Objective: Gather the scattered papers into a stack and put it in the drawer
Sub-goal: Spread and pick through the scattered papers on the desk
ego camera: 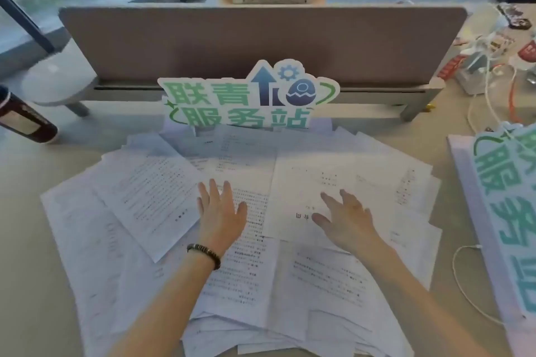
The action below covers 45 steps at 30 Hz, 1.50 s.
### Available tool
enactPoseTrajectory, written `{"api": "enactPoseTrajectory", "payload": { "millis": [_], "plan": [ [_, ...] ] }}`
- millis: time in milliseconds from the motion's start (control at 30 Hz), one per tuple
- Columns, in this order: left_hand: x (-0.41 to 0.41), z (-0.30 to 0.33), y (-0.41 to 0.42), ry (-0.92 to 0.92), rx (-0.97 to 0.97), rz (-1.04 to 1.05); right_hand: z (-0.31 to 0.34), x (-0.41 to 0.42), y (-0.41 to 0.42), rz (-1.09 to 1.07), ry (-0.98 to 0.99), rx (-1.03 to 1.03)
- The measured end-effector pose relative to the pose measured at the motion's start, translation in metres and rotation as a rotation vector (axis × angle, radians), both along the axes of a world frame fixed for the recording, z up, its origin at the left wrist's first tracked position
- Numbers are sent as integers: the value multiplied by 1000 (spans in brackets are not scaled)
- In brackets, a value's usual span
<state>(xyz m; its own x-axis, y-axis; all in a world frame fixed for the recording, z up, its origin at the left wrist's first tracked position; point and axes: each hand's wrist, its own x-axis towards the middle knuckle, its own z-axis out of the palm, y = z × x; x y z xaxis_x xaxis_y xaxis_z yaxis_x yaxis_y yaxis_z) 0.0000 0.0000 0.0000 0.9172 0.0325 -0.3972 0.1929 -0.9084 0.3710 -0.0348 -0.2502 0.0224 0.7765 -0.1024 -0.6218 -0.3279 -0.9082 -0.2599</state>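
Under my fingers the table [26, 240] carried the scattered papers [162, 197], spread out to both sides. Beyond them stood a sign [246, 95]. My left hand [220, 214] and right hand [348, 220] lay flat, fingers spread wide, holding nothing.

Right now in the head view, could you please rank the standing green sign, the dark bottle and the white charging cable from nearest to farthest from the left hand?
From the left hand, which lies flat on the papers:
1. Standing green sign, straight ahead by the divider.
2. Dark bottle, far left at the desk edge.
3. White charging cable, far right, beyond the right hand.
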Motion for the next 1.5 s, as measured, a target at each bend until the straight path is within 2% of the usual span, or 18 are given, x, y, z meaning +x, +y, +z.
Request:
{"api": "enactPoseTrajectory", "payload": {
  "millis": [100, 267, 467, 600, 700, 867, 1000, 1133, 1233, 1367, 1500],
  "plan": [
    [-5, -26, -2, 43, 43, 39, -34, -4, -3, -59, -6, -172],
    [-21, -52, -10, 8, 38, 34, -78, -16, 2, -109, -81, -198],
    [-23, -64, 3, -236, 135, -13, -98, -24, 8, -99, -217, -317],
    [-12, -76, 10, -120, 165, 3, -105, -18, 14, -83, -293, -374],
    [-14, -84, 9, -147, 163, -8, -115, -12, 16, -92, -368, -377],
    [-22, -91, 5, -334, 160, -44, -130, -6, 15, -169, -459, -320],
    [-27, -95, 1, -506, 196, -99, -132, -10, 13, -154, -466, -292],
    [-40, -98, -2, -584, 158, -132, -129, -13, 9, -141, -480, -231],
    [-49, -99, -6, -526, 169, -204, -126, -17, 7, -84, -548, -292],
    [-62, -92, -8, -501, 99, -307, -123, -23, 5, -114, -459, -327],
    [-79, -76, -13, -448, -39, -287, -128, -27, 6, -85, -457, -299]
  ]
}}
